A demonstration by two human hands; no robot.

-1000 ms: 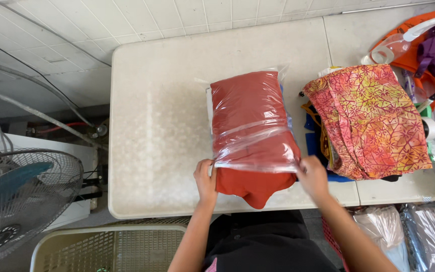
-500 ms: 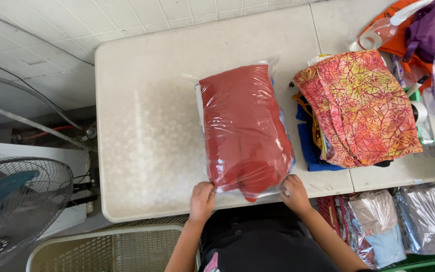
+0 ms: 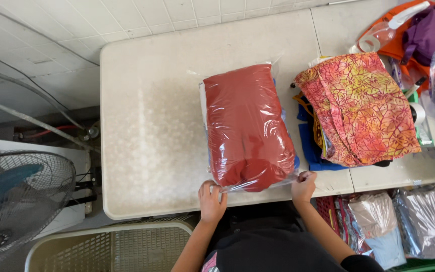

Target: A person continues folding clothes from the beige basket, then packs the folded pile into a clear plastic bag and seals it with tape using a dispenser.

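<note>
Red folded cloth (image 3: 247, 123) is sitting inside a clear plastic bag (image 3: 237, 75), lying lengthwise on the white counter (image 3: 152, 126), a bit right of the middle. The open end of the bag faces the person at the near edge of the counter.

Left hand (image 3: 211, 200) is pinching the near left corner of the bag, fingers curled closed on the plastic. Right hand (image 3: 303, 185) is doing the same on the near right corner, closed on the film too. So both hands are gripping the bag mouth, one at each side, with the cloth bulging between them.

Just right of the bag there's a stack of folded fabric with an orange and yellow patterned piece (image 3: 361, 108) on top and something blue (image 3: 310, 146) poking out underneath, nearly touching the bag. Further back in the right corner there's an orange and purple heap (image 3: 419, 30).

Down on the left is a standing fan (image 3: 18, 201), and a pale mesh basket (image 3: 112, 247) sits below the counter edge. More bagged clothes (image 3: 404, 226) are lying low on the right.
</note>
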